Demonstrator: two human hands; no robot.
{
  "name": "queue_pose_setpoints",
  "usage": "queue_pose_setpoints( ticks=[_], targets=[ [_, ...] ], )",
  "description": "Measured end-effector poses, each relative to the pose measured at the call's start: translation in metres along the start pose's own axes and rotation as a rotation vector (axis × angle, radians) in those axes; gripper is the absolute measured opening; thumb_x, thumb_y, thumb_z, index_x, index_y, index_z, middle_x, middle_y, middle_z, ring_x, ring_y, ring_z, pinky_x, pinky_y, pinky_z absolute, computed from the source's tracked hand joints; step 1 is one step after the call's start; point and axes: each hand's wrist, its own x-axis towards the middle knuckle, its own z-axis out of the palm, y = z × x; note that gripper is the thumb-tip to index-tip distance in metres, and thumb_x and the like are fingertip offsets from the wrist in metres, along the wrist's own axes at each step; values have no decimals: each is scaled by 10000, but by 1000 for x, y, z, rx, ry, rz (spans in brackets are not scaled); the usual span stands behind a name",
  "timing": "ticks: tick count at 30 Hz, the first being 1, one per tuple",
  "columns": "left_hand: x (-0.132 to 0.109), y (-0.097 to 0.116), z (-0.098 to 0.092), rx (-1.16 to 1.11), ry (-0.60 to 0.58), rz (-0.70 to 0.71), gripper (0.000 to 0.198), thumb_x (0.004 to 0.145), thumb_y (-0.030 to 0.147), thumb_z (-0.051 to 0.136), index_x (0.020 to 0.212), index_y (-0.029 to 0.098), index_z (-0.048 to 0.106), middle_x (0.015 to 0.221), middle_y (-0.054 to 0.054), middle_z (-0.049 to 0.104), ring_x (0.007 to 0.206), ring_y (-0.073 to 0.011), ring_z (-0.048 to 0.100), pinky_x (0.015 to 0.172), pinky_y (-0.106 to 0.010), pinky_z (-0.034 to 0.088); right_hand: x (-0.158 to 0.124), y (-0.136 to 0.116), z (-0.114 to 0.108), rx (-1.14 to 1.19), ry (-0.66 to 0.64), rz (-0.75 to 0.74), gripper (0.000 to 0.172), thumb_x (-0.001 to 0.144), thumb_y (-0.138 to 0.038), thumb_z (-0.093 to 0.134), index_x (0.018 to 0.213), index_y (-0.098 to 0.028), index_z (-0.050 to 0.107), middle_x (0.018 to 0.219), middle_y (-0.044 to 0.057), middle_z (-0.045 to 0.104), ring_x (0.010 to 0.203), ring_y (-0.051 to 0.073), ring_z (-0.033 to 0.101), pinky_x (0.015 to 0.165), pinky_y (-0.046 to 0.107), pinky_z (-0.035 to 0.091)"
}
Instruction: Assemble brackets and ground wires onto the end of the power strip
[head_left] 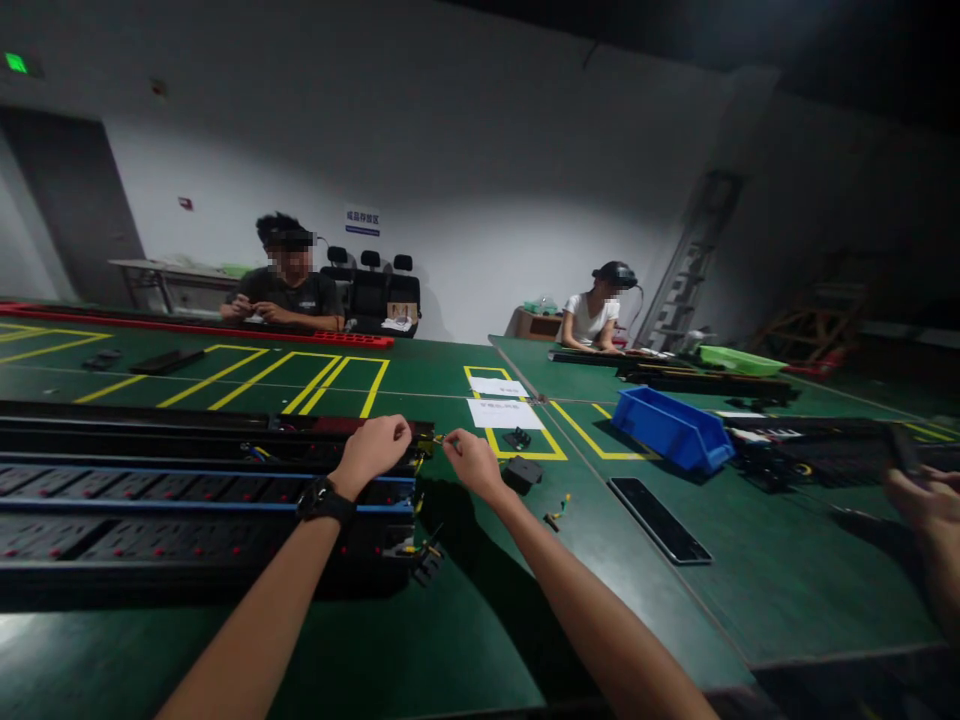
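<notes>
Several long black power strips (150,490) lie in a row on the green table (465,630), their ends pointing right with yellow and green wires (420,550) sticking out. My left hand (375,447) is closed into a fist on the end of a far strip, a black watch on its wrist. My right hand (471,462) is just to the right of it, fingers pinched on a thin wire end. Small black parts (521,473) lie beside my right hand.
A blue bin (671,428), a flat black cover (658,518) and white paper sheets (504,412) lie to the right. Two seated people work at the far side. Another person's hand (926,505) shows at the right edge. Yellow lines mark the table.
</notes>
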Motion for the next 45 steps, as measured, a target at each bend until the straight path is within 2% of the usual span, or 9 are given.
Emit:
queue_pose_setpoints(
  ticks=[4,8,12,15,19,28,35,40,45],
  targets=[
    [13,3,21,-229,-58,196,339,900,424,493,956,204,744,980,-64,770,913,-208,693,801,-270,491,-2,-16,7,107,90,-20,208,999,-368,501,1087,-280,668,811,3,717,770,182,644,614,241,328],
    [13,0,27,-251,-51,261,312,880,380,515,924,188,758,920,-57,775,844,-198,693,769,-270,493,-9,-22,22,234,120,-11,164,981,-354,536,1084,-273,636,725,-22,674,688,170,611,589,241,299],
    [12,-7,23,-160,37,232,347,895,396,497,938,187,770,975,-73,772,908,-220,687,839,-303,507,-13,-18,39,392,152,46,219,910,-301,615,1120,-247,582,693,-50,639,616,150,560,570,233,296],
    [14,-13,23,-68,57,238,342,895,387,494,939,190,770,959,-78,765,940,-231,680,879,-317,508,-13,-14,50,462,172,98,102,892,-294,618,977,-238,626,700,-46,631,621,139,544,586,227,324],
    [15,-17,27,19,13,180,308,883,377,506,966,218,755,1009,-77,751,927,-221,686,856,-302,511,-9,-9,57,524,166,133,93,830,-310,688,866,-225,676,717,-35,640,650,135,554,596,223,356],
    [5,-8,20,127,-65,93,257,889,403,473,958,261,676,1021,-57,729,942,-238,686,777,-311,492,-5,-6,63,602,151,163,145,786,-363,723,822,-223,716,682,-38,625,628,129,551,586,222,375],
    [-3,-2,14,161,-77,60,264,899,426,469,945,268,675,1013,-50,735,939,-238,683,743,-295,474,-6,-7,61,611,165,135,214,865,-410,638,840,-213,719,707,-16,659,642,143,575,594,226,386],
    [-9,2,12,181,-61,65,299,925,442,449,947,266,690,1001,-54,748,966,-246,686,758,-295,481,-7,-8,58,562,180,105,451,1003,-459,415,801,-201,725,761,27,694,731,170,609,662,239,412],
    [-11,1,14,216,-43,50,279,918,423,482,952,271,713,1018,-66,754,956,-263,694,780,-318,494,-9,-9,55,545,159,84,253,937,-286,505,991,-229,746,886,19,735,782,169,640,732,244,449]
  ],
)
